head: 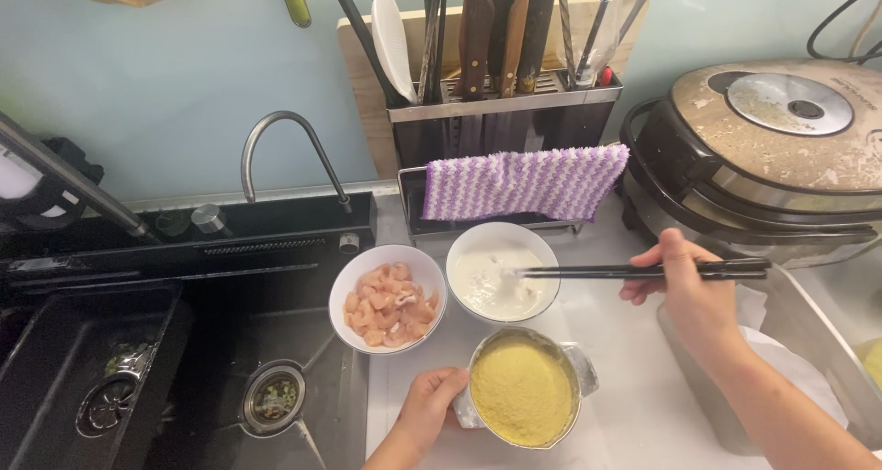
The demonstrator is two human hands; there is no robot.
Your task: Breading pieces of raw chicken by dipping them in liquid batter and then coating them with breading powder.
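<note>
From the head view, the left hand (pixel 430 404) grips the handle side of a small metal pot (pixel 525 389) heaped with fine yellow crumbs, standing on the counter below two white bowls. The right hand (pixel 684 291) pinches black chopsticks (pixel 634 271), tips in the bowl of white batter (pixel 502 271), beside the bowl of raw pink meat pieces (pixel 388 298)

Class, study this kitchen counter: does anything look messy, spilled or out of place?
Yes: the cooker lid at the right is stained and spattered with residue, and food scraps sit in the sink strainer. The three bowls stand upright, with nothing spilled around them.
</note>
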